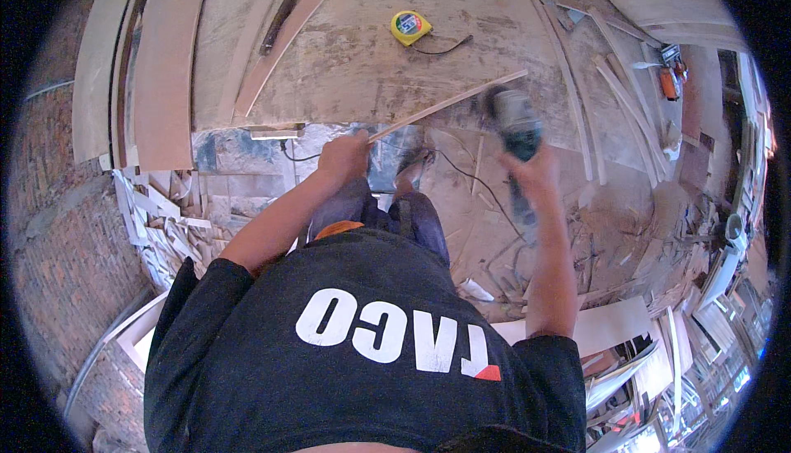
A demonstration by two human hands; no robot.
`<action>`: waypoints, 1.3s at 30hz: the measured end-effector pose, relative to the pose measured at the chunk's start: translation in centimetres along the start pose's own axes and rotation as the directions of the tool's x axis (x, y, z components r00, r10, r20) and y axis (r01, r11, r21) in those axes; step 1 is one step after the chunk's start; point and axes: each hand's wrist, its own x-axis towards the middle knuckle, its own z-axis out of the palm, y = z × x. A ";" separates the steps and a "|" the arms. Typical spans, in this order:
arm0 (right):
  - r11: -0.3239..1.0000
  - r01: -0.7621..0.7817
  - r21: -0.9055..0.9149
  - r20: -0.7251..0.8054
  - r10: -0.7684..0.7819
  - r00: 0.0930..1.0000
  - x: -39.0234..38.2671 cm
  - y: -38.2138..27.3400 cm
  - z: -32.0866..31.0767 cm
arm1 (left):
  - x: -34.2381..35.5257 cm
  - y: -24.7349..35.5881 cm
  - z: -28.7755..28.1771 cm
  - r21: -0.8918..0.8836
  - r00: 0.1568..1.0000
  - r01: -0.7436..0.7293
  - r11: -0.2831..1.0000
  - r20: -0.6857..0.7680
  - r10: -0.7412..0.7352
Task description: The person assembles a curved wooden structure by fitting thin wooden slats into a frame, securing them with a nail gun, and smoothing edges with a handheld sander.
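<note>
My left hand (346,156) is closed round the near end of a thin wooden strip (449,109). The strip slants away to the right, its far part over the worktable (346,91). In my right hand (535,175) is a green-bodied angle grinder (521,133), gripped by its body and smeared by motion. Its dark head (499,100) is close to the strip's far end; whether they touch I cannot tell. Part of its body is hidden behind my fingers.
A yellow tape measure (409,27) lies on the table. Long boards (165,66) are at the left, wooden strips (630,111) and an orange tool (671,82) at the right. A dark cord (482,183) runs below; scrap wood (177,235) is heaped at the lower left.
</note>
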 end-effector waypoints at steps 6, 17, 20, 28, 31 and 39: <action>0.985 0.108 -0.133 0.163 -0.086 0.983 -4.6 -5.5 8.0 | 0.0 -0.4 0.2 -0.012 0.997 -0.071 0.997 -0.007 0.071; 0.966 0.081 -0.245 0.123 -0.052 0.991 -3.9 -5.2 6.4 | 0.1 -0.4 0.4 -0.007 0.997 -0.074 0.997 -0.036 0.074; 0.968 0.043 -0.248 0.035 -0.036 0.999 -2.8 -3.8 5.3 | 0.0 -0.4 0.3 -0.025 0.998 -0.054 0.998 -0.016 0.053; 0.993 -0.004 -0.121 0.027 0.008 1.000 0.5 -1.6 1.5 | -0.1 -0.5 0.4 -0.070 0.997 -0.050 0.996 -0.068 0.045; 0.996 0.075 -0.054 -0.089 -0.079 0.993 0.3 -2.1 1.1 | 0.0 -0.3 0.1 -0.070 0.997 -0.041 0.997 -0.070 0.037; 0.985 0.159 -0.072 0.072 -0.154 0.985 -3.7 -4.8 7.7 | 0.2 -0.1 -0.5 -0.061 0.998 -0.054 0.997 -0.036 0.052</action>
